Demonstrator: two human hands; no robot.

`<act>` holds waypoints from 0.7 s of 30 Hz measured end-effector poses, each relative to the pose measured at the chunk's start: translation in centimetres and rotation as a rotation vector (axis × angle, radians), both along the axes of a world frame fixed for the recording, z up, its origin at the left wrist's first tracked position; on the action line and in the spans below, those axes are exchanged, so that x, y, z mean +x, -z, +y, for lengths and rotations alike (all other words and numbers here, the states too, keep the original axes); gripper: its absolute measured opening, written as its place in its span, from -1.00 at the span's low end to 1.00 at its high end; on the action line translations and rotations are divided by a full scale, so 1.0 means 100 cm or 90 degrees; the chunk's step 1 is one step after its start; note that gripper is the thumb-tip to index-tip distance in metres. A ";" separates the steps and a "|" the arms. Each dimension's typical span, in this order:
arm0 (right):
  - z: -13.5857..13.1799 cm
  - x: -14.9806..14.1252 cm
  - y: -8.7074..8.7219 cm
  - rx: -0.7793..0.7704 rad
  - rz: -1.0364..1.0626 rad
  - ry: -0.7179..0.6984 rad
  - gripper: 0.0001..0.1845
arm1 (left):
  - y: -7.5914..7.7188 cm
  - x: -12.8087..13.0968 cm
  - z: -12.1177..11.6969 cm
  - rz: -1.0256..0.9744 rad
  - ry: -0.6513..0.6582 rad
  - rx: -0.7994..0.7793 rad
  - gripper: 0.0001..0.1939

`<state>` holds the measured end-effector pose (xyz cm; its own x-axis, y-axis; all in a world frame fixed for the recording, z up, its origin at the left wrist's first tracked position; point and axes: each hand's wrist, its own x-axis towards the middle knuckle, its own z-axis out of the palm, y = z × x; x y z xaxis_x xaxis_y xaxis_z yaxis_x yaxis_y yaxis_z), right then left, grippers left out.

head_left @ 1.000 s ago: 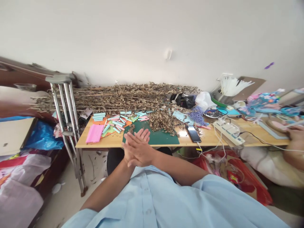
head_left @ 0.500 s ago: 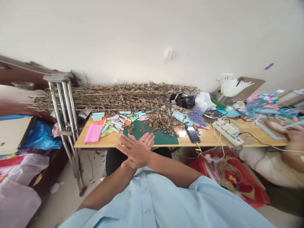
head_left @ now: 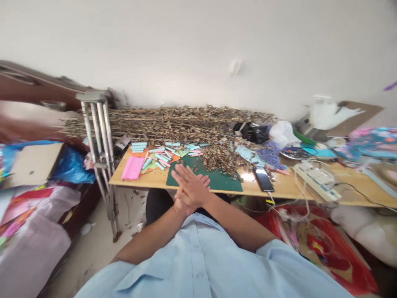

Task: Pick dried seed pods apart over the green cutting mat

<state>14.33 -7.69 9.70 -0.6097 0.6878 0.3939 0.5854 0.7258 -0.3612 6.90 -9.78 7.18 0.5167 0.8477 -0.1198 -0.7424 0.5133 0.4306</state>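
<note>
My right hand [head_left: 192, 187] lies flat across my left hand [head_left: 179, 205], palm against palm, all fingers stretched out and nothing held between them. They hover just in front of the near edge of a wooden table [head_left: 149, 181], over a dark green cutting mat [head_left: 223, 181]. Crumbled dried leaves [head_left: 223, 159] are heaped on the far side of the mat. To the left of it are several small teal and pink paper rolls [head_left: 161, 155] and a pink sheet [head_left: 132, 167]. A long bundle of dried branches [head_left: 173, 124] runs along the wall.
A pair of metal crutches [head_left: 99, 136] leans at the table's left corner. A black phone [head_left: 263, 179] and a white power strip [head_left: 316, 178] with cables lie to the right. Red bags [head_left: 328, 244] sit under the table, and blue and pink bags [head_left: 72, 167] pile up at left.
My palms have slid over each other, the right hand's fingers swinging from left back to upright. The view has turned a little to the left, shifting the table rightward.
</note>
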 end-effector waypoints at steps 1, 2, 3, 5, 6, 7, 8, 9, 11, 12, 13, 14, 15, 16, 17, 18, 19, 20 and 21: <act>0.002 0.003 -0.001 -0.018 0.029 0.008 -0.07 | -0.001 -0.007 -0.001 -0.014 -0.002 0.004 -0.17; 0.003 0.005 -0.001 -0.032 0.069 0.009 -0.11 | -0.001 -0.012 -0.001 -0.033 0.001 0.008 -0.21; 0.003 0.008 -0.002 -0.040 0.117 0.004 -0.17 | -0.001 -0.015 -0.001 -0.047 0.010 0.008 -0.26; 0.000 0.012 -0.002 -0.057 0.225 -0.002 -0.29 | 0.001 -0.018 0.001 -0.068 0.049 -0.022 -0.26; -0.003 0.014 -0.002 -0.063 0.273 0.007 -0.33 | 0.002 -0.018 0.003 -0.081 0.058 -0.032 -0.23; -0.006 0.016 -0.002 -0.059 0.308 0.019 -0.38 | 0.003 -0.019 0.006 -0.093 0.053 -0.040 -0.21; -0.008 0.019 -0.002 -0.051 0.328 0.037 -0.42 | 0.004 -0.021 0.009 -0.101 0.041 -0.047 -0.20; -0.010 0.022 -0.002 -0.035 0.341 0.062 -0.48 | 0.004 -0.023 0.012 -0.106 0.021 -0.055 -0.21; -0.014 0.028 -0.001 0.004 0.352 0.128 -0.59 | 0.003 -0.028 0.016 -0.102 -0.023 -0.083 -0.26; -0.015 0.030 0.000 0.021 0.352 0.163 -0.64 | 0.002 -0.030 0.018 -0.096 -0.038 -0.099 -0.28; -0.016 0.033 0.002 0.031 0.350 0.194 -0.67 | 0.002 -0.032 0.021 -0.089 -0.050 -0.113 -0.28; -0.017 0.035 0.004 0.026 0.346 0.215 -0.69 | 0.001 -0.034 0.023 -0.088 -0.060 -0.122 -0.27; -0.018 0.036 0.007 0.011 0.333 0.218 -0.70 | 0.001 -0.035 0.025 -0.091 -0.068 -0.125 -0.26; -0.019 0.037 0.011 -0.009 0.320 0.211 -0.70 | 0.001 -0.035 0.027 -0.096 -0.071 -0.125 -0.24; -0.020 0.038 0.014 -0.032 0.305 0.198 -0.70 | 0.002 -0.035 0.029 -0.097 -0.078 -0.125 -0.22; -0.022 0.038 0.018 -0.055 0.288 0.183 -0.68 | 0.002 -0.035 0.030 -0.097 -0.078 -0.123 -0.20; -0.023 0.038 0.020 -0.074 0.270 0.170 -0.65 | 0.003 -0.034 0.030 -0.095 -0.074 -0.119 -0.19; -0.025 0.038 0.023 -0.088 0.250 0.162 -0.62 | 0.004 -0.033 0.030 -0.092 -0.068 -0.115 -0.19; -0.026 0.037 0.025 -0.095 0.229 0.160 -0.60 | 0.004 -0.033 0.030 -0.088 -0.060 -0.110 -0.20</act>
<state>18.07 -10.26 7.24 -0.2598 0.8616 0.4360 0.5548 0.5028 -0.6629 3.63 -6.78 6.73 0.4574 0.8661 -0.2016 -0.8364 0.4960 0.2333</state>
